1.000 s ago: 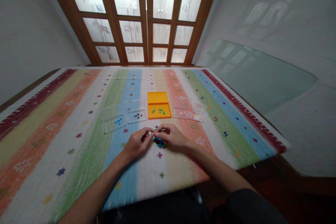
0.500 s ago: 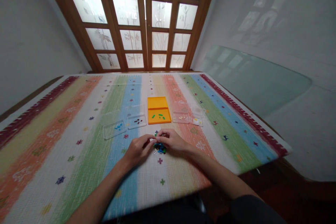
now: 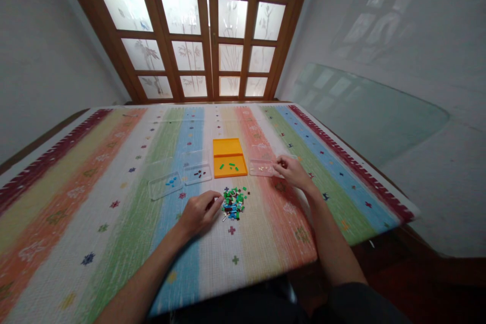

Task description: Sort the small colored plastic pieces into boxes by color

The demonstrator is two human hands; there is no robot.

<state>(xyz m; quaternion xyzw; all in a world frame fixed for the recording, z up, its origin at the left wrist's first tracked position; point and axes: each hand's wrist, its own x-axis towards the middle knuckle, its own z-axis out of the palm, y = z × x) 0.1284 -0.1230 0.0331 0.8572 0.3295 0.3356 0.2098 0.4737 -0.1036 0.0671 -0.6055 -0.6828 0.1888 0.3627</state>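
A heap of small toy building bricks point(image 3: 233, 203) in green, blue, brown and white lies on the striped cloth. My left hand point(image 3: 201, 214) rests at the heap's left edge, fingers curled and thumb near the index finger. Whatever may be between those fingertips is too small to make out. Over the far-right clear box, my right hand point(image 3: 291, 171) has its fingers pinched together and hides most of that box. Anything in the pinch cannot be seen. Just left of it, a clear box point(image 3: 255, 174) contains several pale pieces.
An open orange case point(image 3: 227, 148) with several green bricks stands behind the heap. To its left are a clear box point(image 3: 197, 181) with dark red-brown pieces and another clear box point(image 3: 154, 195) with blue pieces. The striped cloth point(image 3: 261, 248) covers the table.
My right hand has left the heap and moved right and away from me to the far-right box, uncovering the bricks. My left hand has stayed nearly in place.
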